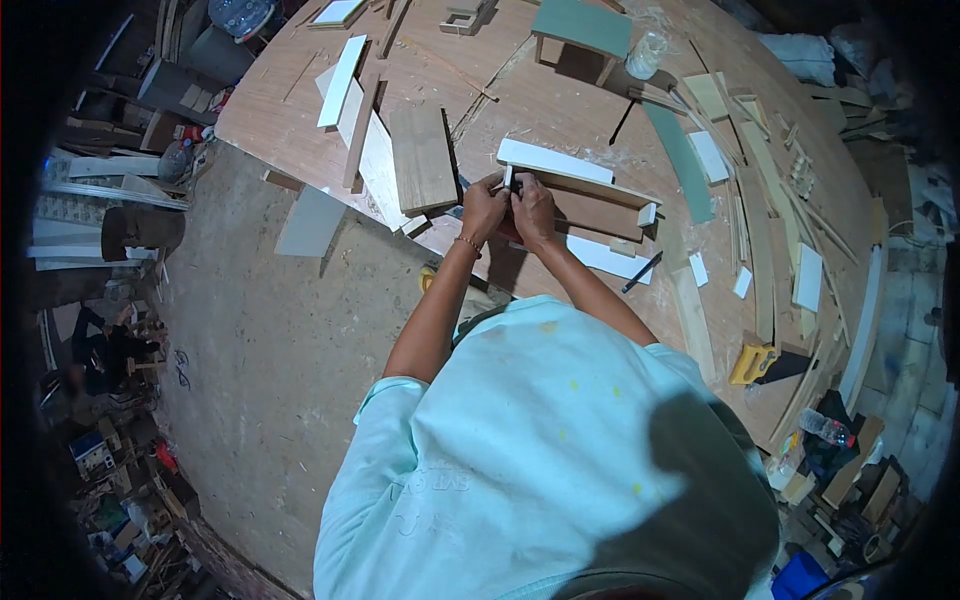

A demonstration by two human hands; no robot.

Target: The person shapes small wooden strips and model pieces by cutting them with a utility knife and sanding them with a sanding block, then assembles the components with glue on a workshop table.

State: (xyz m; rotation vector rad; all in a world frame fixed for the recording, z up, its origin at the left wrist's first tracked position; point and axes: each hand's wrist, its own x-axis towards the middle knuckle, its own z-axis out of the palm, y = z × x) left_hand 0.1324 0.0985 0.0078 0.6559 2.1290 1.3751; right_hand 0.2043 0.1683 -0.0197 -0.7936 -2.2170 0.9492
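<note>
Both hands meet at the left end of a long, shallow wooden box (600,212) on the worktable. My left hand (483,210) has its fingers closed around a small white piece (508,178) standing at that end. From the other side my right hand (534,212) pinches at the same piece. A small white block (647,214) sits at the box's right end. White strips lie behind (555,160) and in front (608,259) of the box. Left of my hands is a brown wooden box (422,160). A dark pen-like tool (642,272) lies near the front strip.
The worktable (420,70) also holds a small green-topped stool (582,27), a clear jar (646,55), a green strip (680,160), a yellow-handled saw (752,364) and several wood strips at the right. A person (105,350) is at the far left.
</note>
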